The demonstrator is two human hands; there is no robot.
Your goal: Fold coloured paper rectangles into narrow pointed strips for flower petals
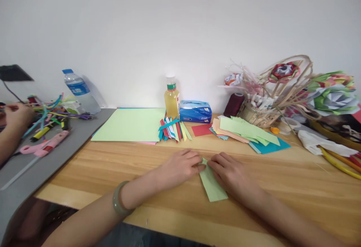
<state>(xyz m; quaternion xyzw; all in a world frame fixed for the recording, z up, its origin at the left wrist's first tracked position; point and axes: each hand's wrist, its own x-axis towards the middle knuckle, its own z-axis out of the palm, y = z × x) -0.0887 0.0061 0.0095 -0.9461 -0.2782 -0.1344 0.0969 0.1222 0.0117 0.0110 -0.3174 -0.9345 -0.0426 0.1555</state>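
A narrow light green paper strip [213,187] lies on the wooden table [118,171], slanting toward the front edge. My left hand [182,165], below a bangle on the forearm, grips the strip's far end between thumb and curled fingers. On its right side my right hand [231,171] is closed on the same far end, fingers bent over the paper. The two hands almost meet there, and the near end of the strip shows uncovered. Fingertips partly hide the far edge of the paper.
Behind my hands are folded paper strips [170,129], stacked green sheets [245,128], a large green sheet [129,125], a juice bottle [171,98] and a tissue pack [196,111]. A basket [258,115] stands right. Left, another person's hand [19,115] is near a pink glue gun [46,145].
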